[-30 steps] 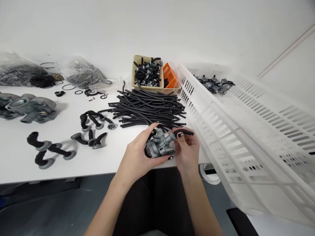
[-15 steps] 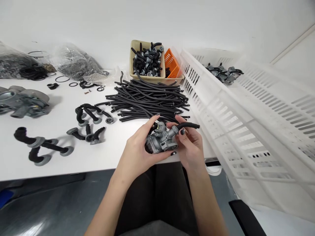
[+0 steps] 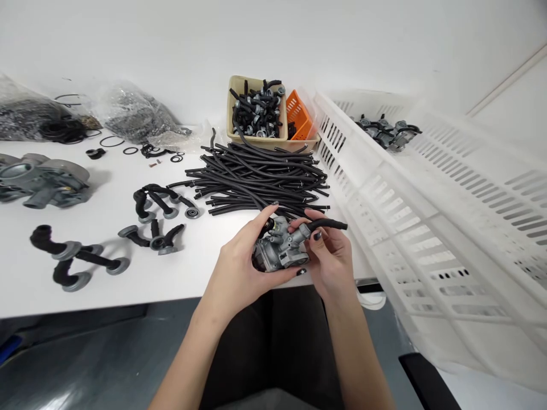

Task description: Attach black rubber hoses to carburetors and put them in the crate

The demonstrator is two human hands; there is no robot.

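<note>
A grey metal carburetor (image 3: 280,250) is held above the front edge of the white table. My left hand (image 3: 239,265) wraps round it from the left, with the thumb along its lower side. On its upper right sits a grey cap (image 3: 304,231) with a short black rubber tube (image 3: 328,224) pointing right. My right hand (image 3: 331,256) is closed at this cap, thumb in front and fingers behind, some hidden. Just beyond my hands lies a heap of black hoses (image 3: 260,176). Several loose caps with black tubes (image 3: 92,256) lie to the left.
A tall white slotted crate (image 3: 380,188) stands close on the right, with carburetors (image 3: 391,134) inside. Behind the hoses are a beige bin (image 3: 233,125) of capped tubes and an orange basket (image 3: 301,117). Plastic bags (image 3: 132,111), rubber rings (image 3: 111,140) and more carburetors (image 3: 43,179) occupy the left.
The whole view has shifted slightly, so the table things sit a little lower. Both hands keep their hold on the carburetor and its cap, with hardly any visible movement.
</note>
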